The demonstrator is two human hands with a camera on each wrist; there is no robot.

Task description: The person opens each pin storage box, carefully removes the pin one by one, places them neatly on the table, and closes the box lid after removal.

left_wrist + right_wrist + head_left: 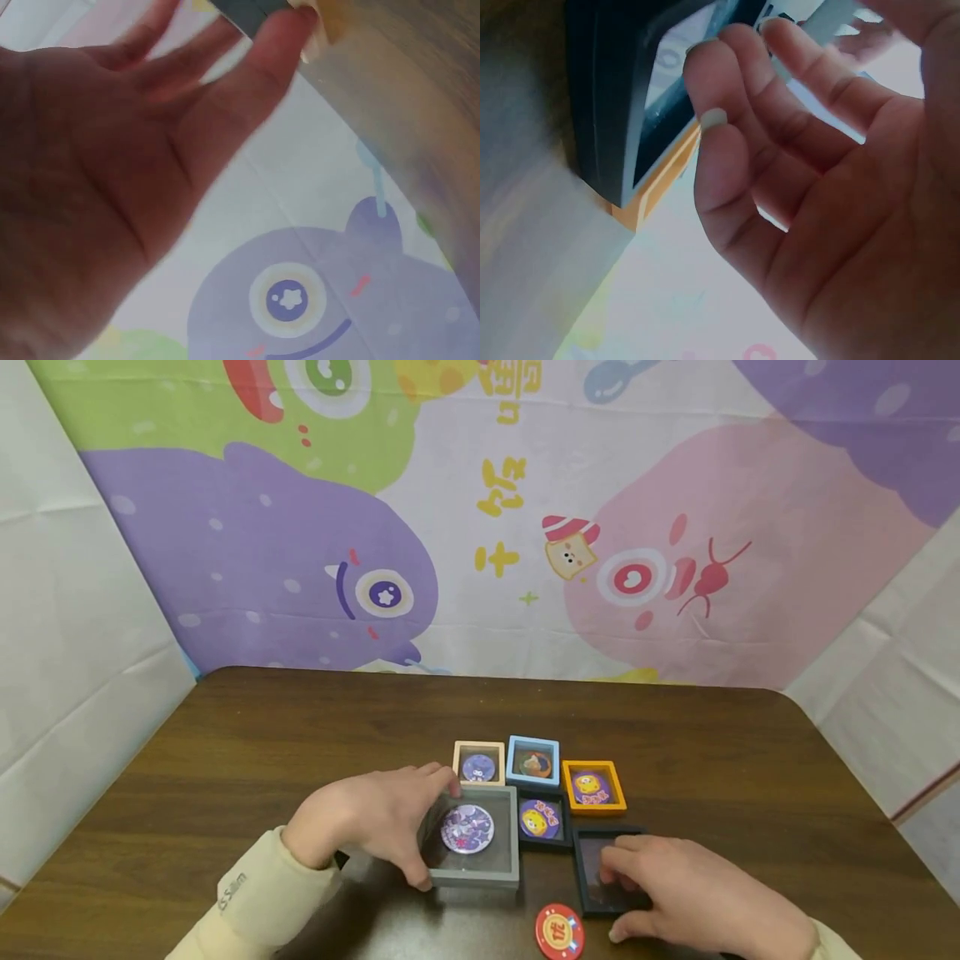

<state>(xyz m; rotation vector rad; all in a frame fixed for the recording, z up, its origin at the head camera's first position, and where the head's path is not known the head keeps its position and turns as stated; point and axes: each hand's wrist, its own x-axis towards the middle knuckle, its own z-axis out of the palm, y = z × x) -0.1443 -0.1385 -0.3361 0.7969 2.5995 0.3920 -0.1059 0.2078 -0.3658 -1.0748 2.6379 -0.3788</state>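
My left hand point(378, 814) grips a large grey display frame point(513, 852) by its left side, thumb at the near corner and fingers at the far one. A round purple patterned badge point(467, 829) shows inside that frame. In the left wrist view only a bit of the grey frame shows past the hand point(150, 127). My right hand point(686, 885) is over a black display frame point(588, 881), fingers loosely bent above its clear window; contact is unclear. In the right wrist view these bent fingers point(718, 169) hold nothing. A red round badge point(559, 932) lies left of the right thumb.
Behind the grey frame stand a cream frame point(457, 760) and a light-blue frame point(533, 742), each with a round badge inside. A small black frame point(543, 846) and an orange frame point(596, 811) hold yellow-and-purple badges. A printed cloth point(480, 647) hangs behind the wooden table point(300, 718).
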